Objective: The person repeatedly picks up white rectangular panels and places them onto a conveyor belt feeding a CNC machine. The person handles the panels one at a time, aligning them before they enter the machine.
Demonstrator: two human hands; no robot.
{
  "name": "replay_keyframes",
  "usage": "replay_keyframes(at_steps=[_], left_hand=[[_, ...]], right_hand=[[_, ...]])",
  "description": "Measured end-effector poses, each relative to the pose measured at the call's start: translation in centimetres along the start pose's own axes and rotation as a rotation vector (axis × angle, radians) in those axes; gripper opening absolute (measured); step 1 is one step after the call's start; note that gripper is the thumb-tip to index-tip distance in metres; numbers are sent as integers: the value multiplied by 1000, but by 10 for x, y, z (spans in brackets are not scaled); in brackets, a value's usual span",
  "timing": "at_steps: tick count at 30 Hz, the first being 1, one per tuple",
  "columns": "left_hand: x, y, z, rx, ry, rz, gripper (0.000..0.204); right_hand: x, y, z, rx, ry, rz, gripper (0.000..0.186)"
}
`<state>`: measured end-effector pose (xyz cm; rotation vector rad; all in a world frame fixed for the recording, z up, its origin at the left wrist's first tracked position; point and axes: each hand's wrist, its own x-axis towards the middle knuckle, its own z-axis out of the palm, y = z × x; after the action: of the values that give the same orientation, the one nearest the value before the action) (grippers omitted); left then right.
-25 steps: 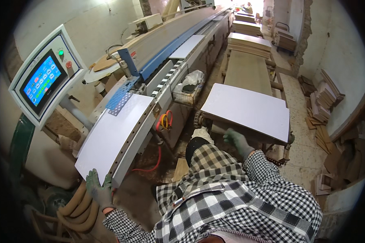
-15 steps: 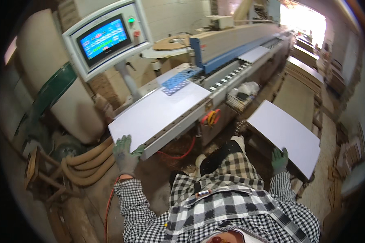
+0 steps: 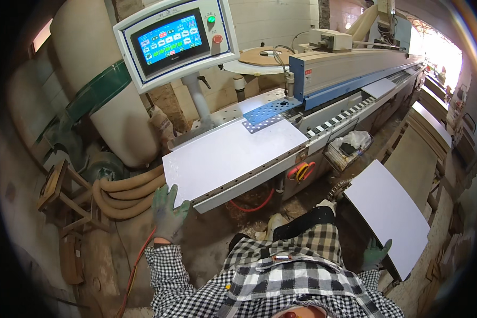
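Note:
A white rectangular board (image 3: 228,159) lies flat on the machine's infeed bed, its far part at a blue perforated plate (image 3: 270,110). My left hand (image 3: 169,212), in a grey-green glove, rests against that board's near left end, fingers outstretched and open. To my right, another white board (image 3: 389,212) lies on a low stand. My right hand (image 3: 375,255), gloved too, is at this board's near left edge with fingers apart; part of the palm is dim in shadow. Neither hand grips anything.
A control panel (image 3: 175,42) with a lit screen stands at upper left. Farther along the conveyor lies another white board (image 3: 379,88). A wire basket (image 3: 350,151) hangs at the machine's side. Thick hoses (image 3: 124,196), a wooden stool (image 3: 69,196) and an orange cable (image 3: 135,270) are at left.
The view has turned left, so the scene sits farther right. My right hand has slid slightly nearer me along the right board's edge. My left hand stays at the infeed board's end.

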<state>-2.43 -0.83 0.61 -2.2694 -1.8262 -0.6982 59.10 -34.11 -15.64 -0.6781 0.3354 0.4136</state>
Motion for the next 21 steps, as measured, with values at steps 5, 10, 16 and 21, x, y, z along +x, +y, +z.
replay_keyframes(at_steps=[5,10,16,21], left_hand=[[0,5,-2,-115,-62,-113,64],[3,23,-9,-201,-77,-157,63],[-1,-1,-6,-315,-140,-179,66],[5,2,-6,-172,-133,-91,67]], right_hand=[[15,-6,-16,25,1,28,76],[41,-27,-50,62,-7,120,65],[45,-25,-47,175,-36,127,60],[42,-32,-57,145,-18,83,63]])
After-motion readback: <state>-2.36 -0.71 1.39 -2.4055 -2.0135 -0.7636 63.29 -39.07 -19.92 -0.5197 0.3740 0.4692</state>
